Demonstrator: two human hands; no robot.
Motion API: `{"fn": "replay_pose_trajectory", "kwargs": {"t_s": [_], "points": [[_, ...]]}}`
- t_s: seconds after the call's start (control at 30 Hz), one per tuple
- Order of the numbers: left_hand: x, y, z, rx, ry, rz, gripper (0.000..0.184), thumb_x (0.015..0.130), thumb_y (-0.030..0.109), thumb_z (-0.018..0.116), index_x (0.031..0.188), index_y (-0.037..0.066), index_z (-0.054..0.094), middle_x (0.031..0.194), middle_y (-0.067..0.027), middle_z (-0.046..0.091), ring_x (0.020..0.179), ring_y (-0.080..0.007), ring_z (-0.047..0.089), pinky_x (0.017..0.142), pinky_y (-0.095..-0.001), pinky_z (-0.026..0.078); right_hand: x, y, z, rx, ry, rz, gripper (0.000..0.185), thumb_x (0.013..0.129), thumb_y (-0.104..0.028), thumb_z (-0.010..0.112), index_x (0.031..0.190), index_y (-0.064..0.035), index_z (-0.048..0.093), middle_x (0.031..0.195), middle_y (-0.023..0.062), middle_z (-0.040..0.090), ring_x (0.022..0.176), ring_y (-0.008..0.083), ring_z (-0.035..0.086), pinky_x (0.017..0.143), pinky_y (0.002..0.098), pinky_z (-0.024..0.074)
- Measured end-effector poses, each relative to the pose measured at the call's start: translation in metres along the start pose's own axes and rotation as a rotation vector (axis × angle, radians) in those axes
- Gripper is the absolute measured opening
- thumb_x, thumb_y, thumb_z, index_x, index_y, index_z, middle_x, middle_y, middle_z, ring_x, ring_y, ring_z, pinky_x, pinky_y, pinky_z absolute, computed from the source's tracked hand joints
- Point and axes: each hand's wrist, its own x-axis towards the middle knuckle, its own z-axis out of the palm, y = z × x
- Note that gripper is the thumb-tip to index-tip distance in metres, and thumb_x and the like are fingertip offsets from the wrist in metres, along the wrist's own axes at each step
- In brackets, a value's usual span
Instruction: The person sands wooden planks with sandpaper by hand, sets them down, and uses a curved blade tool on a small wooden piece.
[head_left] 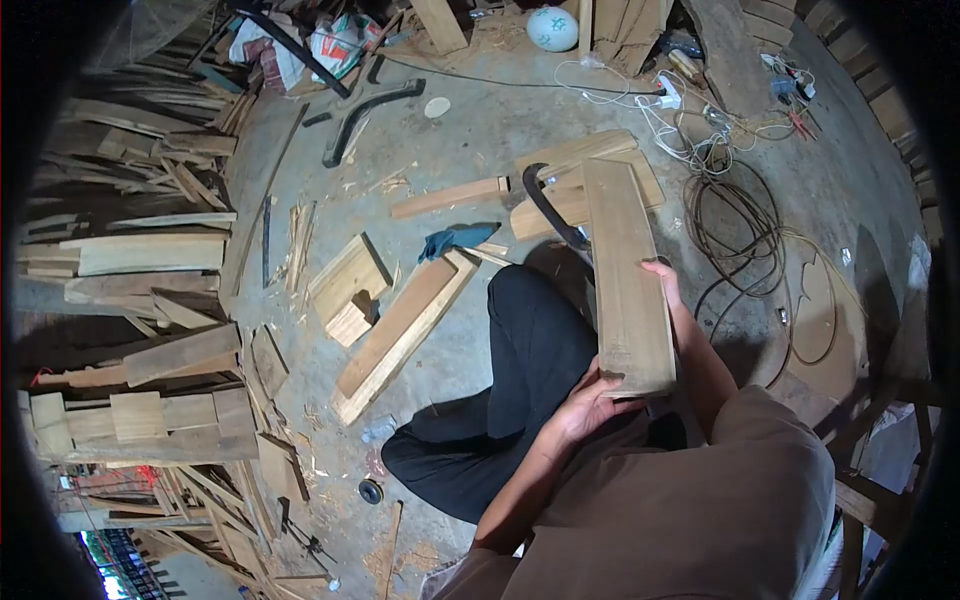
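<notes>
A long, flat wooden board (627,265) is held up in front of my body, tilted lengthwise away from me. My left hand (587,405) grips its near end, with the thumb on top and the fingers underneath. On the right long edge, my right hand (663,280) holds the board, its other fingers hidden beneath. A dark curved piece (550,205) shows beside the board's left edge, its lower end partly hidden. Beyond it, several planks (560,150) lie on the floor.
Left of my legs lie a long timber (400,325), a blue-green cloth (450,241) and a wooden block (350,318). Stacked scrap wood (150,250) lines the left side. Coiled cable (735,225) lies on the right. A black-legged stand base (350,110) is farther off.
</notes>
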Motion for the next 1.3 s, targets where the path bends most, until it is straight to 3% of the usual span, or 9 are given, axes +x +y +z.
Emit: {"fn": "replay_pose_trajectory", "kwargs": {"t_s": [0.17, 0.27, 0.47, 0.67, 0.7, 0.83, 1.0, 1.17, 1.3], "points": [[0.027, -0.002, 0.0, -0.1, 0.068, 0.007, 0.076, 0.086, 0.002, 0.059, 0.152, 0.011, 0.021, 0.15, -0.019, 0.036, 0.138, -0.0416, 0.041, 0.112, -0.0623, 0.037, 0.021, -0.009, -0.018, -0.025, -0.046, -0.01, 0.054, 0.088, -0.04, 0.056, 0.12, 0.0015, 0.063, 0.11, 0.0184, 0.069, 0.095, 0.0317, 0.066, 0.088, 0.044, 0.0507], [0.044, -0.007, 0.0, -0.118, 0.062, 0.026, 0.078, 0.085, 0.001, 0.058, 0.152, 0.012, 0.02, 0.151, -0.0186, 0.034, 0.138, -0.0421, 0.04, 0.113, -0.0634, 0.034, 0.02, -0.017, -0.001, 0.062, 0.081, -0.056, 0.066, 0.092, -0.056, 0.051, 0.125, 0.0002, 0.062, 0.115, 0.0165, 0.069, 0.099, 0.0307, 0.065, 0.09, 0.0442, 0.05], [0.087, -0.009, 0.002, -0.075, -0.029, 0.097, 0.066, 0.089, 0.003, 0.053, 0.149, 0.009, 0.027, 0.149, -0.0166, 0.039, 0.137, -0.0388, 0.042, 0.113, -0.0618, 0.036, -0.057, 0.0, -0.016, 0.388, -0.124, -0.058, 0.086, 0.091, -0.074, 0.041, 0.137, -0.002, 0.055, 0.127, 0.0169, 0.064, 0.113, 0.0302, 0.063, 0.1, 0.0443, 0.0477], [0.129, -0.019, -0.009, -0.091, -0.035, 0.131, 0.049, 0.094, 0.005, 0.05, 0.141, 0.007, 0.039, 0.144, -0.0145, 0.047, 0.134, -0.0346, 0.048, 0.112, -0.0582, 0.038, -0.117, 0.053, 0.013, 0.364, 0.127, -0.487, 0.08, 0.097, -0.065, 0.036, 0.144, -0.0005, 0.043, 0.137, 0.0179, 0.056, 0.12, 0.034, 0.058, 0.105, 0.048, 0.0441], [0.132, -0.02, -0.012, -0.056, -0.027, 0.13, 0.043, 0.096, 0.011, 0.053, 0.137, 0.007, 0.042, 0.144, -0.0139, 0.048, 0.131, -0.033, 0.05, 0.11, -0.0562, 0.04, -0.113, 0.061, 0.017, 0.245, 0.17, -0.645, 0.066, 0.1, -0.052, 0.043, 0.139, 0.0003, 0.046, 0.13, 0.0167, 0.061, 0.116, 0.0319, 0.061, 0.101, 0.0459, 0.047], [0.131, -0.015, -0.02, 0.096, 0.11, 0.101, 0.054, 0.098, 0.026, 0.057, 0.145, 0.007, 0.038, 0.148, -0.0112, 0.044, 0.133, -0.0299, 0.047, 0.109, -0.0547, 0.04, -0.095, 0.058, 0.013, 0.136, 0.34, -0.577, 0.045, 0.096, -0.027, 0.062, 0.13, -0.0015, 0.052, 0.122, 0.0125, 0.066, 0.104, 0.0255, 0.067, 0.092, 0.0395, 0.0531], [0.044, 0.017, 0.011, 0.291, 0.073, 0.123, 0.071, 0.098, 0.042, 0.056, 0.154, 0.009, 0.028, 0.154, -0.0113, 0.035, 0.139, -0.0319, 0.039, 0.11, -0.0556, 0.037, -0.047, 0.02, -0.034, 0.258, 0.235, -0.426, 0.045, 0.096, -0.028, 0.065, 0.132, -0.0034, 0.053, 0.125, 0.0137, 0.064, 0.111, 0.0255, 0.065, 0.095, 0.0427, 0.053], [-0.064, 0.082, 0.015, 0.445, 0.169, 0.443, 0.064, 0.096, 0.051, 0.054, 0.142, 0.008, 0.047, 0.149, -0.014, 0.042, 0.129, -0.0375, 0.051, 0.103, -0.0554, 0.044, 0.038, -0.032, -0.099, 0.145, 0.356, -0.353, 0.05, 0.094, -0.03, 0.067, 0.133, -0.0028, 0.052, 0.129, 0.0129, 0.063, 0.116, 0.0265, 0.064, 0.095, 0.043, 0.0545], [-0.135, 0.099, -0.043, 0.405, 0.53, 0.7, 0.059, 0.098, 0.054, 0.044, 0.135, 0.008, 0.054, 0.137, -0.0162, 0.054, 0.121, -0.0366, 0.056, 0.098, -0.0545, 0.047, 0.079, -0.086, -0.13, -0.025, 0.44, -0.361, 0.052, 0.093, -0.037, 0.069, 0.13, -0.004, 0.053, 0.114, 0.0104, 0.066, 0.085, 0.0246, 0.067, 0.085, 0.0439, 0.0583]]}}
